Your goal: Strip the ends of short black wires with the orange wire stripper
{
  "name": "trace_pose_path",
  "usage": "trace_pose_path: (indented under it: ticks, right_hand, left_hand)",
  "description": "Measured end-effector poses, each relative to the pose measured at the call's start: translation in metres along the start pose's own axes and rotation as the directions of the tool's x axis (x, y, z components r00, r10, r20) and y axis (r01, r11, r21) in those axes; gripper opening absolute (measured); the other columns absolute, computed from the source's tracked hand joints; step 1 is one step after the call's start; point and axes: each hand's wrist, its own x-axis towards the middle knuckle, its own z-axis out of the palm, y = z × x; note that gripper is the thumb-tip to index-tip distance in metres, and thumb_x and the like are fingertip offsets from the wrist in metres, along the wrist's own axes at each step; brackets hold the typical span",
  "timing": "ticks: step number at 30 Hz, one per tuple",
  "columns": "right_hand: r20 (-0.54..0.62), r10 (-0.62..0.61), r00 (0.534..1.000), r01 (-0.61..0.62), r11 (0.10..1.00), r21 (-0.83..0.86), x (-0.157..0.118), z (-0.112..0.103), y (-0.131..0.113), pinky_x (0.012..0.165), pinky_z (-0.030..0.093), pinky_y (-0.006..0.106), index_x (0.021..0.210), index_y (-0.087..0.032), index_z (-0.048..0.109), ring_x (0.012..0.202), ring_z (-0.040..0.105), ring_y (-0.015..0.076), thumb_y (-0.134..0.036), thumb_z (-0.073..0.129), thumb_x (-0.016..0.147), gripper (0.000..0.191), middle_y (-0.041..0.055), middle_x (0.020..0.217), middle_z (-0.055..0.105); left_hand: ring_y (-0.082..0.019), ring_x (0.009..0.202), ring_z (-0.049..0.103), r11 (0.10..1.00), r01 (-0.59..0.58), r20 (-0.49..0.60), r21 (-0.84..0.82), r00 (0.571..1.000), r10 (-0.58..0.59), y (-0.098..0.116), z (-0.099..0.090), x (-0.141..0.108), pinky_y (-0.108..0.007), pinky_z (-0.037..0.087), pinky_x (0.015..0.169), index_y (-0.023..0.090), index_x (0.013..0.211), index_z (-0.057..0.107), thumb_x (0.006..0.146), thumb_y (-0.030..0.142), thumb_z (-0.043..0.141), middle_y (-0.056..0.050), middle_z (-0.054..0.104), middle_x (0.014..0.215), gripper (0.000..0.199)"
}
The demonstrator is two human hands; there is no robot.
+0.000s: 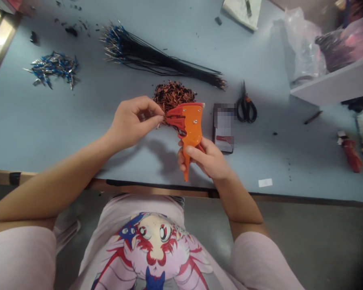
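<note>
Your left hand (pixel 130 123) pinches a thin wire (pixel 165 118) at the jaws of the orange wire stripper (pixel 189 121), its end hard to make out. It's probably light and springy, so hold it near the tip. Your right hand (pixel 201 159) wraps the stiff handle (pixel 186 165) — above the worktop (pixel 78 137), beside copper-coloured offcuts (pixel 174 96).

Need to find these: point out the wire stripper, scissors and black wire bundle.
Wire stripper (pixel 189 129), head view, orange body.
Scissors (pixel 243 105), head view, black handle.
Black wire bundle (pixel 157 64), head view, middle of the wires.
</note>
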Motion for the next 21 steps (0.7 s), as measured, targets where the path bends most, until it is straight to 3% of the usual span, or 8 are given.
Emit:
trace_pose_path:
  ticks: [9,13,15,18,21]
  right_hand:
    - [-0.078,-0.012,0.997,0.01,0.999,-0.036,0.002,0.004,0.005,0.034,0.045,0.019,0.084,-0.02,0.049,0.038,0.05,0.0076,-0.049,0.069,0.089,0.035,-0.007,0.056,0.055]
    - [-0.061,-0.01,0.998,0.005,0.997,-0.083,0.001,0.002,0.005,0.026,0.039,0.018,0.074,-0.02,0.049,0.033,0.045,0.0073,-0.049,0.064,0.092,0.038,-0.0066,0.051,0.05]
    - [-0.008,-0.009,1.0,0.009,0.999,-0.046,0.001,0.0,0.003,0.03,0.045,0.02,0.082,-0.018,0.053,0.038,0.052,0.0096,-0.049,0.067,0.09,0.035,-0.0044,0.056,0.056]
    - [0.044,-0.012,0.999,0.011,0.999,0.038,0.001,-0.004,0.0,0.05,0.061,0.03,0.105,-0.016,0.057,0.064,0.069,0.0177,-0.05,0.076,0.082,0.045,0.0042,0.081,0.068]
    - [0.022,-0.046,0.999,0.044,0.996,0.082,0.0,-0.008,-0.002,0.063,0.064,0.037,0.112,-0.015,0.056,0.079,0.072,0.0219,-0.049,0.078,0.079,0.052,0.0092,0.095,0.069]
  left_hand:
    - [-0.014,0.063,0.054,0.997,-0.021,0.028,0.073,0.999,0.019,0.008,-0.001,-0.005,-0.028,0.044,0.061,0.02,0.068,0.062,0.077,0.03,0.06,0.0,0.062,0.067,0.013]
    - [-0.013,0.06,0.052,0.998,-0.048,0.049,0.038,0.998,0.047,0.009,-0.002,-0.006,-0.028,0.043,0.059,0.02,0.069,0.062,0.076,0.029,0.059,0.001,0.06,0.066,0.012]
    - [-0.013,0.061,0.052,0.999,-0.051,0.044,0.009,0.998,0.051,0.009,-0.002,-0.006,-0.028,0.043,0.059,0.021,0.069,0.062,0.077,0.029,0.06,0.0,0.061,0.067,0.012]
    - [-0.014,0.063,0.054,1.0,-0.029,0.017,-0.004,0.999,0.029,0.008,-0.002,-0.004,-0.028,0.045,0.061,0.021,0.069,0.061,0.077,0.03,0.06,0.0,0.062,0.068,0.013]
    - [-0.013,0.063,0.055,0.999,-0.033,-0.034,0.008,0.999,0.033,0.007,-0.001,-0.004,-0.029,0.046,0.061,0.02,0.068,0.059,0.079,0.028,0.06,0.0,0.063,0.069,0.013]
